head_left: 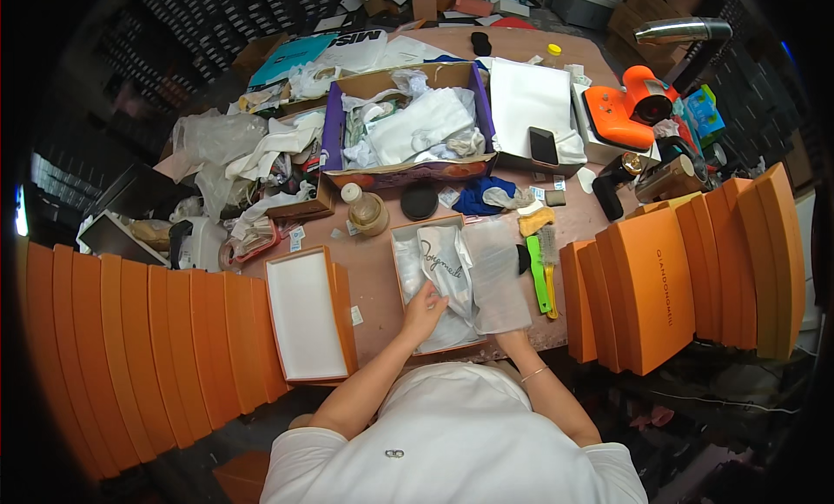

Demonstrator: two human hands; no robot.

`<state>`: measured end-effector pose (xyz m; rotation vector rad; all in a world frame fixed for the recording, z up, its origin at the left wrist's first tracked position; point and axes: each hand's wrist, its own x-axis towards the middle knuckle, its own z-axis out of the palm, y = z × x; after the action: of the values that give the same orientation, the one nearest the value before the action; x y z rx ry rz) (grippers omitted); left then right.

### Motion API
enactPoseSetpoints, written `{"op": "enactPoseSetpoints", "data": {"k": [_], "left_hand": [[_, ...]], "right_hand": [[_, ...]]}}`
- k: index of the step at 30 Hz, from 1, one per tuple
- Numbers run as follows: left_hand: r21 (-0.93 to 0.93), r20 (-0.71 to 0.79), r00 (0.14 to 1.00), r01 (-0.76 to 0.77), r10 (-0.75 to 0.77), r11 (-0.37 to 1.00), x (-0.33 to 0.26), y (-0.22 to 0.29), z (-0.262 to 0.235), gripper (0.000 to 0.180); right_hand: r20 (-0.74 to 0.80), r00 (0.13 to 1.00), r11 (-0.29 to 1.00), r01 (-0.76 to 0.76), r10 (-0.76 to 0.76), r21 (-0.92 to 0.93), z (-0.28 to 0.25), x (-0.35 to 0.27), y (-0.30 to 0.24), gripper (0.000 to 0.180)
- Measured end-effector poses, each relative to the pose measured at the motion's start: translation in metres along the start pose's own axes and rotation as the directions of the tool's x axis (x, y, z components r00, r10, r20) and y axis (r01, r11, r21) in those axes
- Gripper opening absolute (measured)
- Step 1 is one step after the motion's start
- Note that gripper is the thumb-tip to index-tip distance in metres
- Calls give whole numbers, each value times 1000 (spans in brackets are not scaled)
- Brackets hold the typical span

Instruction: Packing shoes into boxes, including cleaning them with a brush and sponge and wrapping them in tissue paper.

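Observation:
In front of me sits an open shoebox (407, 332) with white wrapping inside. A white cloth bag with dark script (445, 265) lies over its contents. My left hand (423, 313) reaches into the box, its fingers closed at the bag's lower edge. A translucent white sheet (497, 282) spreads from the box's right side onto the table. At the sheet's lower edge is my right hand (514, 341), wearing a thin bracelet; its fingers are hidden beneath the sheet. A white-lined orange box lid (306, 317) leans left of the shoebox.
Rows of orange boxes flank me, left (165, 348) and right (647, 287). A bottle (368, 213), a black round tin (419, 202), a green-handled tool (539, 278) and a brush (548, 248) lie close by. Behind stands a purple carton (408, 169) of wrapping; a phone (543, 146) rests right of it.

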<state>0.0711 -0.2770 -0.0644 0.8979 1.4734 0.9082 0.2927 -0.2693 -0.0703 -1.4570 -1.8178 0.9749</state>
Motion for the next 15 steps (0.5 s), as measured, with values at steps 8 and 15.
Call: {"op": "enactPoseSetpoints", "data": {"k": [8,15], "left_hand": [[665,26,957,-232,288,710,-59,14,3,60],[890,126,947,-240,295,389,-68,-28,6,66]], "right_hand": [[560,741,788,570,-371,-233,51,38,-42,58],[669,734,634,575,-120,-517,23,82,-87,43]]}}
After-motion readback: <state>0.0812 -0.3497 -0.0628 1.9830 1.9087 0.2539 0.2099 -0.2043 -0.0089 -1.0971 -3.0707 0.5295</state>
